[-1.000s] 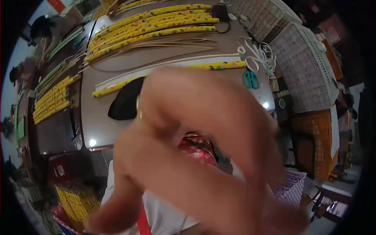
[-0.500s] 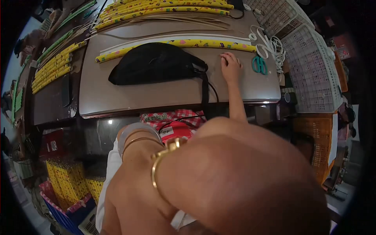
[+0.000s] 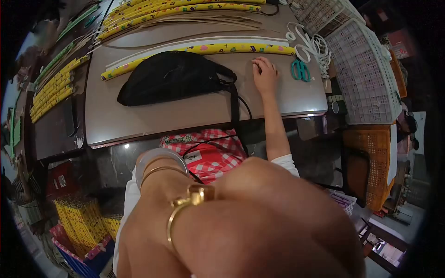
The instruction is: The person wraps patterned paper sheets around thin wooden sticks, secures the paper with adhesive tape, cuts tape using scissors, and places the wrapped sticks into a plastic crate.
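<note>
My left hand [image 3: 222, 217] fills the lower middle, very close to the camera. It wears a gold ring, and a clear bangle and a thin bracelet circle its wrist. Its fingertips are hidden, so I cannot tell whether it holds anything. My right hand [image 3: 265, 76] rests on the table [image 3: 185, 116], fingers loosely bent and thumb apart, with nothing in it. Teal-handled scissors [image 3: 300, 71] lie just to its right. Left of it is a black half-moon bag [image 3: 174, 79] with a strap over the table edge. Behind the bag stretches a yellow patterned tube [image 3: 222, 49].
More yellow tubes [image 3: 185, 14] and tan strips [image 3: 204, 24] lie at the back. White cord [image 3: 320, 51] is coiled beside a white plastic basket [image 3: 366, 74]. A red checked cloth [image 3: 213, 155] hangs below the table's front edge. Yellow bundles [image 3: 79, 217] stand lower left.
The view has shifted, so the table's things sit slightly further left. My left hand has moved a little lower in view. My right hand stays on the table near the scissors.
</note>
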Demonstrator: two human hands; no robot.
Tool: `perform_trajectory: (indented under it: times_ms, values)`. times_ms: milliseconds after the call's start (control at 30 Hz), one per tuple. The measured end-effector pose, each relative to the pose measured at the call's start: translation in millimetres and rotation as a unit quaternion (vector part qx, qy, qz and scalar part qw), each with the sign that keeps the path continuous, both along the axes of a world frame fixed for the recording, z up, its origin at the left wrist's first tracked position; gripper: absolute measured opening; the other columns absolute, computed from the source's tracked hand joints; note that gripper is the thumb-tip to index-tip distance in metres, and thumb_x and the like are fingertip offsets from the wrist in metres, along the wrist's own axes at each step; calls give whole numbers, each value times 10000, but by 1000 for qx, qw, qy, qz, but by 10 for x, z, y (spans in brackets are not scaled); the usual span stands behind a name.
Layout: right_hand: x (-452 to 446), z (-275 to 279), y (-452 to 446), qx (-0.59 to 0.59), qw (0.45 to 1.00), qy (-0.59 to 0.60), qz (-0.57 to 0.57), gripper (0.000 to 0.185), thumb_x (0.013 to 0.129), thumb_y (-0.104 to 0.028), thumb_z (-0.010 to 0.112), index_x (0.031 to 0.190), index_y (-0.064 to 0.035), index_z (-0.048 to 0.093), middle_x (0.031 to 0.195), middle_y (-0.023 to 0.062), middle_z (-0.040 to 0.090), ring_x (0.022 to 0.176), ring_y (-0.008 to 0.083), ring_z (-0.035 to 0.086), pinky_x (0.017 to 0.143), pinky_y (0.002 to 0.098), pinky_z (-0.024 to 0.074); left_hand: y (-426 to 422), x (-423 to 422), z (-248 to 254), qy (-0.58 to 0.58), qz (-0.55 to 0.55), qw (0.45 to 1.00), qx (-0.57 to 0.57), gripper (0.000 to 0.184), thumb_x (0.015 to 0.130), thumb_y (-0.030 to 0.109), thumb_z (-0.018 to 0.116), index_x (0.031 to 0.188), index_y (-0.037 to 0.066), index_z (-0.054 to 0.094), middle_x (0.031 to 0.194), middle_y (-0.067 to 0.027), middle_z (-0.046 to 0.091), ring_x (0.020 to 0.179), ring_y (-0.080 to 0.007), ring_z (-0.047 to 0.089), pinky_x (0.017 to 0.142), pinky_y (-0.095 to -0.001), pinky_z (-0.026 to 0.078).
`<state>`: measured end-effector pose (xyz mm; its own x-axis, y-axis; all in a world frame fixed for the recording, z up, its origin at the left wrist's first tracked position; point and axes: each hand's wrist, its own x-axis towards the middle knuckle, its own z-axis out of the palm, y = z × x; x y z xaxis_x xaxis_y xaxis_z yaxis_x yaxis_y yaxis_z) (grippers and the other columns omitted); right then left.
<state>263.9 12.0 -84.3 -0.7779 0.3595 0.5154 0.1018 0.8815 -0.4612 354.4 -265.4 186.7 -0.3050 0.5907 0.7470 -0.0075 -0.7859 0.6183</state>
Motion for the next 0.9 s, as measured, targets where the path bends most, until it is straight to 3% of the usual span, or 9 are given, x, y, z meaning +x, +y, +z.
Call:
perform_trajectory:
  times_ms: [200, 233, 300, 333, 433, 600, 667, 700, 900]
  values:
    - [-16, -29, 42, -41, 999, 14, 28, 114, 837, -200, 567, 905, -157, 648, 1043, -20, 590, 971, 212, 545, 842, 403, 396, 70, -350, 81, 21, -1, 1000, -5, 395, 927, 363, 429, 725, 76, 609, 850, -20, 573, 775, -196, 568, 674, -360, 406]
    - [-24, 48, 9, -132, 988, 64, 48, 129, 864, -188, 556, 919, -108, 641, 1029, 38, 595, 899, 225, 584, 803, 347, 453, 349, -447, -333, 83, -54, 990, 97, 354, 922, 356, 442, 792, 70, 605, 883, -85, 616, 823, -200, 581, 635, -393, 401]
    - [30, 153, -42, -190, 978, 82, 22, 149, 890, -147, 527, 934, -41, 623, 1002, 81, 599, 854, 196, 601, 764, 286, 479, 596, -346, -679, 261, 51, 954, -140, 231, 862, 287, 546, 764, 80, 568, 716, -87, 549, 703, -247, 565, 596, -391, 404]
    - [28, 171, -75, -281, 950, 129, 41, 154, 897, -128, 511, 937, -20, 613, 1000, 80, 599, 867, 170, 590, 776, 276, 468, 712, -238, -1000, 383, 120, 894, -199, 152, 803, 234, 586, 776, 84, 578, 662, -64, 504, 656, -244, 550, 582, -360, 409]
    - [144, 514, -503, -406, 891, 114, 170, 152, 901, -85, 485, 944, 9, 596, 1013, 87, 598, 906, 141, 569, 803, 266, 445, 789, -47, -1057, 853, -7, 459, -248, 207, 774, 232, 537, 906, 120, 651, 862, -61, 637, 799, -246, 603, 642, -446, 442]
    - [363, 1339, -1535, -343, 723, -79, 594, 152, 887, -79, 479, 963, 3, 583, 1055, 108, 575, 957, 170, 543, 861, 281, 409, 577, 125, -1187, 819, -2, 470, -328, 223, 781, 243, 522, 909, 116, 654, 878, -58, 639, 806, -250, 596, 662, -447, 436]
    - [354, 1391, -1825, -348, 646, -150, 662, 199, 894, -124, 447, 1001, 5, 554, 1136, 128, 508, 1010, 164, 496, 879, 292, 385, 709, 359, -1232, 815, 0, 470, -340, 232, 785, 248, 514, 911, 114, 656, 887, -57, 640, 810, -252, 592, 672, -448, 432]
    - [351, 1337, -1937, -450, 586, -192, 646, 214, 898, -112, 434, 1053, 3, 526, 1144, 106, 470, 998, 159, 488, 892, 281, 372, 688, 402, -1264, 813, 0, 471, -342, 237, 786, 251, 510, 912, 113, 657, 891, -56, 641, 811, -253, 590, 678, -448, 431]
    - [90, 1364, -2391, -372, 594, -141, 700, 187, 875, -105, 471, 1020, -15, 546, 1068, 99, 497, 1031, 197, 484, 894, 288, 381, 686, 599, -1512, 815, 27, 475, -332, 265, 797, 267, 488, 917, 108, 663, 916, -53, 644, 821, -260, 580, 708, -451, 421]
